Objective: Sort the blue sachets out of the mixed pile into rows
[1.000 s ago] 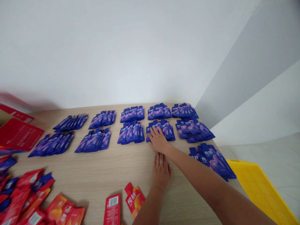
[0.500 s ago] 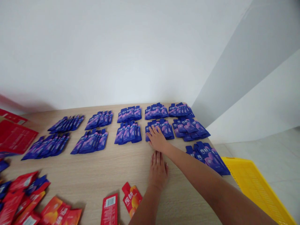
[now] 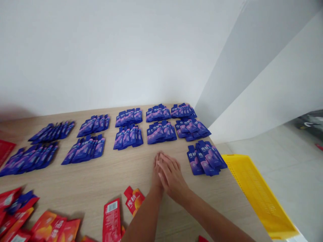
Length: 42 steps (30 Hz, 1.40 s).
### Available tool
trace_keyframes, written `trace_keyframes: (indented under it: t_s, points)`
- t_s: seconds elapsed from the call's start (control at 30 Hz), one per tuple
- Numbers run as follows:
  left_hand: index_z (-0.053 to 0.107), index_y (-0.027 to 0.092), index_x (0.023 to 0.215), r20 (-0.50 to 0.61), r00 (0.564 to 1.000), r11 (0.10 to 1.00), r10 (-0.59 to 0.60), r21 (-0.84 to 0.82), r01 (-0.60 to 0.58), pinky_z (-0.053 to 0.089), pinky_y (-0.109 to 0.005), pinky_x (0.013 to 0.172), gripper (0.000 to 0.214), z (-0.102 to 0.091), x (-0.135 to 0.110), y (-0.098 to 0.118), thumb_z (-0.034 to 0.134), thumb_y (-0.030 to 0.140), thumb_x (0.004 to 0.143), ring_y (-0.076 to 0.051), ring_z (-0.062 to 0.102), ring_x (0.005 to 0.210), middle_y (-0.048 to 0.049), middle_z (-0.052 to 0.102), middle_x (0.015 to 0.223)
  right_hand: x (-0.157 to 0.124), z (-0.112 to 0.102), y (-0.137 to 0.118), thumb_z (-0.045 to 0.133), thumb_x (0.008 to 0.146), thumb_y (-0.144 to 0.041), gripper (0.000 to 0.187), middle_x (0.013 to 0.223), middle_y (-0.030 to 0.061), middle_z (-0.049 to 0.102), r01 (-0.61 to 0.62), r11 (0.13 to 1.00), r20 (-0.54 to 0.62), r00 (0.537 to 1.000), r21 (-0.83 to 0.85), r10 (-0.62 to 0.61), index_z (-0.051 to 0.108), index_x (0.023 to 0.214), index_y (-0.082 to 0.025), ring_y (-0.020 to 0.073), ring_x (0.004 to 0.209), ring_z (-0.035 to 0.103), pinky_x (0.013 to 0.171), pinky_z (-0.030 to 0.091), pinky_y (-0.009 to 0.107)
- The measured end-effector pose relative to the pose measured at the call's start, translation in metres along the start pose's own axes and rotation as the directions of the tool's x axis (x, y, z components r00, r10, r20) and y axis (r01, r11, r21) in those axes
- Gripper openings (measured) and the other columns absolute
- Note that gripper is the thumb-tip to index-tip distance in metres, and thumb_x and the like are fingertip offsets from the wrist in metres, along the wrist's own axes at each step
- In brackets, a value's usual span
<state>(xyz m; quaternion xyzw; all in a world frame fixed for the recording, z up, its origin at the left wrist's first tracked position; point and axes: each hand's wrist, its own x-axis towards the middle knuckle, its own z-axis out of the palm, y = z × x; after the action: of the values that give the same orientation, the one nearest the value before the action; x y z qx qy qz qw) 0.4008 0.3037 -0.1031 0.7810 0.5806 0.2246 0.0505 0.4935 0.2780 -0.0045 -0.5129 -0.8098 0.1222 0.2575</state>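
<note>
"Pale wood, mostly. Is that all one bench [image 3: 113, 178]?"

"Yes, with a yellow crate [image 3: 270, 196] just past its right edge."

"And what lies on the wood?"

"Blue bundles [image 3: 161, 131], fanned out: two rows of five towards the wall, plus one nearer bundle [image 3: 208, 159] at the right. Lower left there's a pile [image 3: 54, 227], mostly red, cut off by the view."

"Which step is in hand?"

"I'd call it a pause between bouts of handling: the blue lies grouped, and no packet shows in the hands."

"How do the arms stand?"

"They rise from the bottom of the view and converge, the right one slanting in from the lower right. Left hand [image 3: 156, 174] and right hand [image 3: 174, 179] are pressed together, fingers extended, the right lapping over the left, short of the bundles. Whether the palms hide anything, I can't tell."

"What would a next move call for?"

"Parting them, I think, before either could grasp. Among the smallest things, one red packet [image 3: 111, 220] lies face down; another, a spouted packet [image 3: 132, 199], lies just beside the left forearm."
</note>
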Motion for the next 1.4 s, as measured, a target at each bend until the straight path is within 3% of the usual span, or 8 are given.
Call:
trace_keyframes:
  t_s: [0.1,0.2,0.37,0.6,0.77,0.9,1.07,1.4]
  points:
    - [0.040,0.004,0.138,0.062,0.998,0.998,0.004,0.055,-0.008,0.035,-0.045,0.111,0.051,-0.006,0.004,0.003,0.040,0.019,0.088,-0.026,0.034,0.138,-0.0187,0.043,0.145,-0.068,0.001,-0.010,0.039,0.092,-0.017,0.045,0.142,0.0123,0.045,-0.037,0.999,-0.074,0.997,0.003,0.037,0.039,0.137,-0.016,0.0209,0.137,0.030,0.109,0.031,0.042]
    - [0.039,0.002,0.138,0.114,0.993,0.996,-0.030,0.091,0.020,0.032,-0.046,0.113,0.054,-0.014,0.008,0.009,0.040,0.022,0.088,-0.027,0.032,0.139,-0.0203,0.039,0.146,-0.119,0.011,-0.010,0.040,0.092,-0.018,0.048,0.139,0.0139,0.047,-0.146,0.986,-0.095,0.986,-0.086,0.138,0.036,0.139,-0.014,0.0228,0.135,0.034,0.105,0.036,0.043]
    - [0.039,0.002,0.138,0.156,0.986,0.997,-0.056,0.058,0.047,0.030,-0.045,0.115,0.054,-0.019,0.012,0.012,0.039,0.024,0.089,-0.027,0.030,0.140,-0.0192,0.038,0.148,-0.157,0.027,-0.004,0.040,0.093,-0.022,0.052,0.147,0.0153,0.039,-0.200,0.948,-0.056,0.980,-0.249,0.192,0.032,0.144,-0.016,0.0274,0.138,0.031,0.103,0.038,0.046]
    - [0.040,0.001,0.137,0.211,0.977,0.999,-0.026,0.036,0.019,0.028,-0.041,0.116,0.053,-0.024,0.009,0.007,0.038,0.024,0.090,-0.026,0.030,0.140,-0.0183,0.039,0.147,-0.156,0.025,0.002,0.039,0.094,-0.025,0.046,0.145,0.0113,0.043,-0.224,0.953,-0.034,0.974,-0.205,0.222,0.040,0.139,-0.021,0.0244,0.135,0.036,0.104,0.037,0.044]
    - [0.037,0.000,0.139,0.226,0.974,0.999,0.010,0.049,-0.022,0.027,-0.040,0.116,0.054,-0.029,-0.004,0.007,0.035,0.026,0.092,-0.026,0.029,0.140,-0.0174,0.036,0.149,-0.140,0.010,0.038,0.035,0.094,-0.028,0.034,0.119,0.0123,0.060,-0.351,0.936,-0.187,0.922,-0.038,0.338,0.055,0.120,-0.020,0.0235,0.113,0.052,0.097,0.042,0.046]
    - [0.037,0.000,0.140,0.218,0.976,0.999,0.007,0.048,-0.018,0.026,-0.039,0.116,0.055,-0.030,-0.006,0.007,0.034,0.027,0.092,-0.026,0.030,0.140,-0.0171,0.037,0.149,-0.131,-0.014,0.072,0.035,0.092,-0.028,0.025,0.095,0.0105,0.061,-0.450,0.891,-0.270,0.867,-0.064,0.418,0.058,0.095,-0.020,0.0245,0.094,0.053,0.088,0.044,0.047]
    - [0.038,0.001,0.139,0.196,0.981,0.999,0.003,0.041,-0.012,0.028,-0.040,0.115,0.055,-0.026,-0.005,0.006,0.036,0.026,0.090,-0.026,0.031,0.139,-0.0173,0.038,0.148,-0.128,-0.034,0.095,0.034,0.092,-0.024,0.023,0.088,0.0096,0.061,-0.453,0.873,-0.245,0.880,-0.179,0.407,0.055,0.087,-0.020,0.0247,0.088,0.052,0.083,0.044,0.045]
    - [0.040,0.001,0.137,0.189,0.982,0.999,0.012,0.035,-0.019,0.028,-0.041,0.116,0.054,-0.027,-0.005,0.005,0.037,0.026,0.090,-0.026,0.031,0.139,-0.0182,0.039,0.147,-0.117,-0.028,0.104,0.033,0.094,-0.027,0.024,0.091,0.0099,0.061,-0.449,0.867,-0.233,0.886,-0.215,0.401,0.056,0.088,-0.020,0.0242,0.091,0.050,0.086,0.041,0.042]
